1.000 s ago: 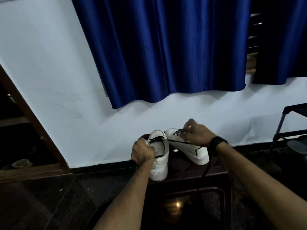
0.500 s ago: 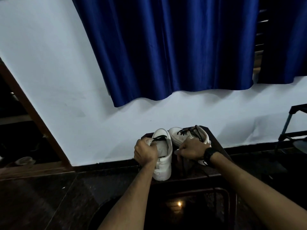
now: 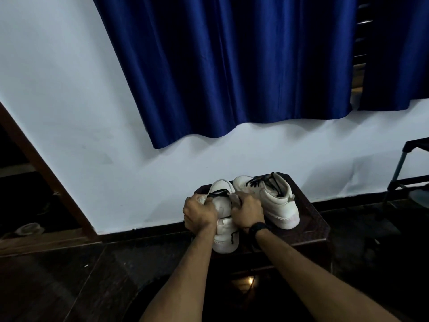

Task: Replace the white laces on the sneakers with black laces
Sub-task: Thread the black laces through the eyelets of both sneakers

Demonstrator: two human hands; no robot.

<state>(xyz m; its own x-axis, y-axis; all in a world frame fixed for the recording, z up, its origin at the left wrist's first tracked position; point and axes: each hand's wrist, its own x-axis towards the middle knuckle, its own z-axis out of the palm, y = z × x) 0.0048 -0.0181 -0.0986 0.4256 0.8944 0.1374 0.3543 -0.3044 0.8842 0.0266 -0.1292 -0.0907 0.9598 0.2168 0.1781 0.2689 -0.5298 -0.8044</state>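
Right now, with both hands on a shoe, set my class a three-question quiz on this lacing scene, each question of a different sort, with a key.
1. True or false: both hands grip the same sneaker.
2. Which sneaker is untouched? A) the near sneaker B) the far sneaker
3. Fill in: the watch is on the ___ wrist.

Key
1. True: the left hand and right hand both grip the near sneaker.
2. B: the far sneaker, with black laces threaded, stands alone on the dark table.
3. Right: the watch.
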